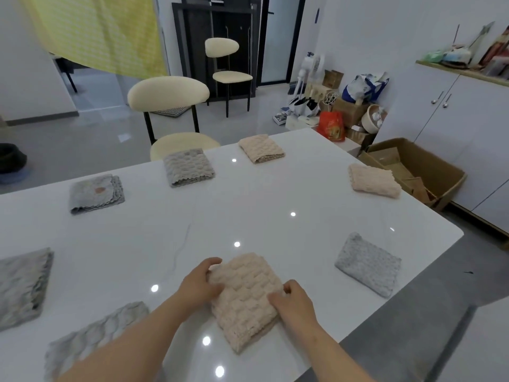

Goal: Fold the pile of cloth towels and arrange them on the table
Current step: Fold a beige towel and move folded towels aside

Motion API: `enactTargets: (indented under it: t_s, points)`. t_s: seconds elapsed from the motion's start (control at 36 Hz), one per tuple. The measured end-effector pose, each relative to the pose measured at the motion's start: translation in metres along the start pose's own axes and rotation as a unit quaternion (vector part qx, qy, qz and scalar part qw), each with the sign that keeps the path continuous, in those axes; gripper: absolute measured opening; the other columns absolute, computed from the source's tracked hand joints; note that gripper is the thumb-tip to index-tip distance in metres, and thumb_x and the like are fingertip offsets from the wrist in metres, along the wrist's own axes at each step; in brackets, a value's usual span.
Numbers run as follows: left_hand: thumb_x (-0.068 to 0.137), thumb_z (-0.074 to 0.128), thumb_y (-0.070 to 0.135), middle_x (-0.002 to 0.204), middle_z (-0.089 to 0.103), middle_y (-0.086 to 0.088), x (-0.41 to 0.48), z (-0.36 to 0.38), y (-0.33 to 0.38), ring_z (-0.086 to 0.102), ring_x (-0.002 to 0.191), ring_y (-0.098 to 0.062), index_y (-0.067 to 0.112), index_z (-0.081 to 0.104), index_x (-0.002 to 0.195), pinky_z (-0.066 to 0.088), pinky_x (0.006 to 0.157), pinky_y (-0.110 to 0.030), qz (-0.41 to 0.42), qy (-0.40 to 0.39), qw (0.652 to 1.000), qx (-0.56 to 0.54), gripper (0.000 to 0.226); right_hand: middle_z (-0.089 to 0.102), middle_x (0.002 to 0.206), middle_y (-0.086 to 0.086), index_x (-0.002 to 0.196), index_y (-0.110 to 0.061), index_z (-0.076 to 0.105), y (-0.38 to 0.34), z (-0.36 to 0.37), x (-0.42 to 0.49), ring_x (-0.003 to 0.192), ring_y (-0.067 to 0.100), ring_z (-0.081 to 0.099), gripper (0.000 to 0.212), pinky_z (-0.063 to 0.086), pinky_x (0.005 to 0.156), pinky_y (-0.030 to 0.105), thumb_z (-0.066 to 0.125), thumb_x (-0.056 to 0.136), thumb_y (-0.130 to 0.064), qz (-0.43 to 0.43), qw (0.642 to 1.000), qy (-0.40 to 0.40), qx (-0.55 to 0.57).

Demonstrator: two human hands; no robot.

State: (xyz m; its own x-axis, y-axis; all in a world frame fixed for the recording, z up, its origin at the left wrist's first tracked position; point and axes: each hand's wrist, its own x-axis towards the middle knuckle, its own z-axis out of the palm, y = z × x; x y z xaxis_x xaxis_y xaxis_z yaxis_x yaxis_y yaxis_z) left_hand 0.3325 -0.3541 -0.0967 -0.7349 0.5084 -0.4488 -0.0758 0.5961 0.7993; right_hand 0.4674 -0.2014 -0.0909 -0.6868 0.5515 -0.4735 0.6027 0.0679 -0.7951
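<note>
Eight folded towels show in the head view: five grey towels (pixel 188 166) and three pink towels (pixel 261 147), all spread apart on the white desk (pixel 275 194), none touching another.

Of the grey ones, two lie along the far edge, two along the left and near-left side, partly cut off by the frame or an arm, and one sits near the right edge. Two pink ones lie toward the far right corner.

The third, the nearest pink towel (pixel 245 296), lies flat on the desk at the near middle, folded into a thick rectangle. Both hands are on it. The left hand (pixel 201 285) has its grip closed round the towel's far-left corner, fingers curled over the edge and thumb on top. The right hand (pixel 294 301) grips the right edge the same way, fingers bent onto the cloth.

The desk top is glossy and shows several small round light reflections. Beyond it stand two cream-padded chairs (pixel 168 92) with black legs on a shiny grey floor (pixel 82 133). One yellow checked cloth (pixel 96 31) hangs at the upper left. At the right are one open cardboard box (pixel 440 172), one red bag (pixel 330 125) and white cabinets (pixel 468 111).
</note>
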Motion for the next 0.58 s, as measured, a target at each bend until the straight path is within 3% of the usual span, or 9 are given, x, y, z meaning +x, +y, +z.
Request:
enactTargets:
  t_s: [0.11, 0.19, 0.22, 0.31, 0.36, 0.47, 0.58]
  points:
    - [0.086, 0.062, 0.021, 0.103, 0.054, 0.001, -0.005, 0.001, -0.001, 0.051, 0.096, -0.016, 0.019, 0.051, 0.121, 0.039, 0.082, -0.023, 0.0, 0.078, 0.995, 0.069, 0.037, 0.047, 0.074, -0.005, 0.073, -0.017, 0.04, 0.0, 0.002, -0.002, 0.065, 0.008, 0.042, 0.019, 0.031, 0.056, 0.021, 0.055, 0.085, -0.017, -0.015, 1.0, 0.004, -0.021]
    - [0.089, 0.057, 0.024, 0.104, 0.056, 0.002, -0.009, 0.001, 0.003, 0.051, 0.096, -0.014, 0.015, 0.055, 0.115, 0.038, 0.08, -0.022, 0.0, 0.059, 0.994, 0.097, 0.028, 0.05, 0.077, -0.005, 0.08, -0.017, 0.044, 0.001, 0.003, -0.003, 0.065, 0.006, 0.045, 0.012, 0.034, 0.055, 0.019, 0.054, 0.086, -0.014, -0.024, 0.999, -0.005, -0.026]
    - [0.09, 0.054, 0.023, 0.105, 0.056, 0.002, -0.01, 0.0, 0.004, 0.051, 0.097, -0.014, 0.014, 0.055, 0.115, 0.037, 0.08, -0.022, -0.001, 0.045, 0.994, 0.099, 0.027, 0.053, 0.081, -0.005, 0.088, -0.017, 0.046, 0.0, 0.003, -0.005, 0.067, 0.006, 0.048, 0.009, 0.038, 0.057, 0.019, 0.053, 0.087, -0.013, -0.023, 0.999, -0.008, -0.021]
    - [0.091, 0.051, 0.019, 0.105, 0.056, 0.002, -0.012, -0.003, 0.003, 0.051, 0.098, -0.015, 0.015, 0.055, 0.115, 0.037, 0.08, -0.022, -0.004, 0.03, 0.992, 0.12, 0.026, 0.052, 0.089, -0.012, 0.114, -0.027, 0.036, 0.001, 0.004, -0.007, 0.078, 0.007, 0.056, 0.035, 0.049, 0.073, 0.024, 0.054, 0.088, -0.014, -0.015, 1.0, -0.019, -0.001]
    - [0.091, 0.051, 0.018, 0.101, 0.057, 0.002, -0.013, -0.005, -0.001, 0.051, 0.093, -0.014, 0.015, 0.057, 0.111, 0.037, 0.075, -0.019, -0.003, 0.042, 0.989, 0.142, 0.022, 0.052, 0.092, -0.015, 0.12, -0.034, 0.031, 0.002, 0.006, -0.008, 0.086, 0.008, 0.058, 0.045, 0.051, 0.082, 0.026, 0.056, 0.087, -0.017, -0.011, 0.999, -0.03, -0.011]
    - [0.092, 0.049, 0.014, 0.089, 0.056, 0.002, -0.016, -0.004, -0.005, 0.049, 0.086, -0.013, 0.015, 0.058, 0.098, 0.033, 0.061, -0.015, 0.016, 0.095, 0.984, 0.147, 0.011, 0.057, 0.108, -0.008, 0.12, -0.027, 0.045, 0.003, 0.01, -0.011, 0.099, 0.012, 0.058, 0.039, 0.047, 0.094, 0.034, 0.061, 0.084, -0.03, -0.015, 0.997, -0.033, -0.067]
    - [0.092, 0.047, 0.011, 0.094, 0.058, 0.001, -0.02, -0.003, -0.005, 0.049, 0.088, -0.013, 0.01, 0.061, 0.105, 0.032, 0.073, -0.021, 0.012, 0.124, 0.984, 0.125, 0.019, 0.059, 0.097, -0.01, 0.105, -0.022, 0.053, 0.004, 0.011, -0.014, 0.091, 0.009, 0.058, 0.023, 0.049, 0.089, 0.031, 0.06, 0.084, -0.031, -0.021, 0.997, -0.019, -0.069]
